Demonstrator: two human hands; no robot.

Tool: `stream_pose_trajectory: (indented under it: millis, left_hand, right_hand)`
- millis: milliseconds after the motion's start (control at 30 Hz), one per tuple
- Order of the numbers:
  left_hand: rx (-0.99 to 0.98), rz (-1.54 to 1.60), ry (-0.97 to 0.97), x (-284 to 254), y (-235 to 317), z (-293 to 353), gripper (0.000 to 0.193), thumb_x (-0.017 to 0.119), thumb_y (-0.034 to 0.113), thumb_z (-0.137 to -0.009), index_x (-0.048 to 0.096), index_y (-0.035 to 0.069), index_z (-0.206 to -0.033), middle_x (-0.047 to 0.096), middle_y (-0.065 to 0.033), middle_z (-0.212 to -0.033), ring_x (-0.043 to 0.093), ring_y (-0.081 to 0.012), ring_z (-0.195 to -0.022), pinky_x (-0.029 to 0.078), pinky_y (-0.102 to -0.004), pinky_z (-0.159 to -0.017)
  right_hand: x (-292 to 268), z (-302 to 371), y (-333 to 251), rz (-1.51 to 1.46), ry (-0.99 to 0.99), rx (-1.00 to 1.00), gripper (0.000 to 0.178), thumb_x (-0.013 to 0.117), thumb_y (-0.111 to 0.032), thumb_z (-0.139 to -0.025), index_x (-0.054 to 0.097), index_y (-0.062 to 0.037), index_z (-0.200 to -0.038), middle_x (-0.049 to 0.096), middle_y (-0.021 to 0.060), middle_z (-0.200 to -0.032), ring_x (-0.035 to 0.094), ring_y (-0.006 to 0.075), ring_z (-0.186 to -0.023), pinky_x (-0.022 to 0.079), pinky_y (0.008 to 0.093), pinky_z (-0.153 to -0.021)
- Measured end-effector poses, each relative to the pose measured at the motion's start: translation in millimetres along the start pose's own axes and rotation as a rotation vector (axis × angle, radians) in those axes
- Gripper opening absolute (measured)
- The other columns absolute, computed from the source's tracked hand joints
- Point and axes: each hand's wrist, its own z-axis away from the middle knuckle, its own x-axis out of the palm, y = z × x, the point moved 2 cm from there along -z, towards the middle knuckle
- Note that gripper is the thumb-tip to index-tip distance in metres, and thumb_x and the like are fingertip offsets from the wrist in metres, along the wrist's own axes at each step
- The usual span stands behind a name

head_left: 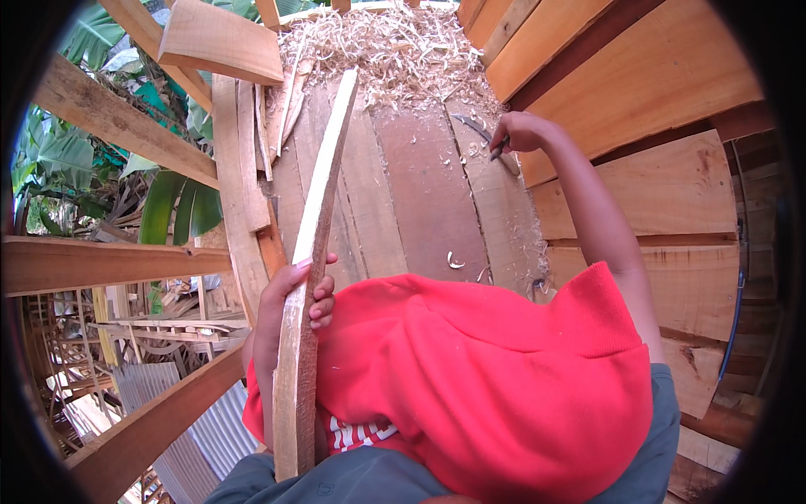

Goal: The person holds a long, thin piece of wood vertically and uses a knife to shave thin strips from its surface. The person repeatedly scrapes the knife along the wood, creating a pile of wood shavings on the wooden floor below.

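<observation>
My left hand (295,290) is wrapped around a long wooden stick (322,189), which slants upright beside my red shirt. The upper face of the stick is pale and freshly bared; its lower part is rougher and browner, reaching down to my lap. At the right, my outstretched right hand (525,133) is closed on a knife (474,127) close to the plank floor. Its dark, slightly curved blade points up and left, away from the fingers. Part of the knife's grip is hidden by the hand.
Wood shavings (386,55) heap at the far end of the plank floor (428,185). A thick wooden block (222,42) and thin strips (252,151) lie at the left. Open rails (117,262) edge that side; a board wall (646,185) closes the right.
</observation>
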Motion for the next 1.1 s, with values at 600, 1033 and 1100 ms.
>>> stream_pose_trajectory:
  millis: [600, 1033, 1100]
  left_hand:
    - [-0.029, -0.042, -0.046, -2, -1, -2, 0.049, 0.052, 0.036, -0.099, 0.046, 0.001, -0.132, 0.045, -0.0020, -0.076, 0.046, -0.0094, -0.056, 0.040, -0.0233, -0.048]
    - [-0.018, -0.042, -0.017, 0, -2, 0, 0.048, 0.050, 0.035, -0.100, 0.046, -0.001, -0.132, 0.044, -0.0017, -0.075, 0.045, -0.0089, -0.055, 0.040, -0.0228, -0.047]
    - [-0.027, -0.049, -0.034, -1, -2, -1, 0.048, 0.051, 0.036, -0.099, 0.046, 0.001, -0.132, 0.045, -0.0016, -0.076, 0.046, -0.0093, -0.056, 0.040, -0.0236, -0.048]
  right_hand:
    - [44, -1, 8, 0.046, -0.215, -0.092, 0.036, 0.063, 0.001, -0.082, 0.078, -0.0135, -0.112, 0.076, 0.0127, -0.097, 0.070, 0.0217, -0.087, 0.054, 0.0361, -0.078]
    - [12, 5, 12, 0.082, -0.116, -0.049, 0.031, 0.069, -0.001, -0.083, 0.079, -0.0172, -0.107, 0.076, 0.0102, -0.097, 0.071, 0.0256, -0.089, 0.054, 0.0364, -0.078]
    - [13, 10, 4, 0.117, -0.001, 0.083, 0.031, 0.069, -0.002, -0.082, 0.080, -0.0186, -0.106, 0.076, 0.0099, -0.096, 0.071, 0.0276, -0.090, 0.054, 0.0376, -0.079]
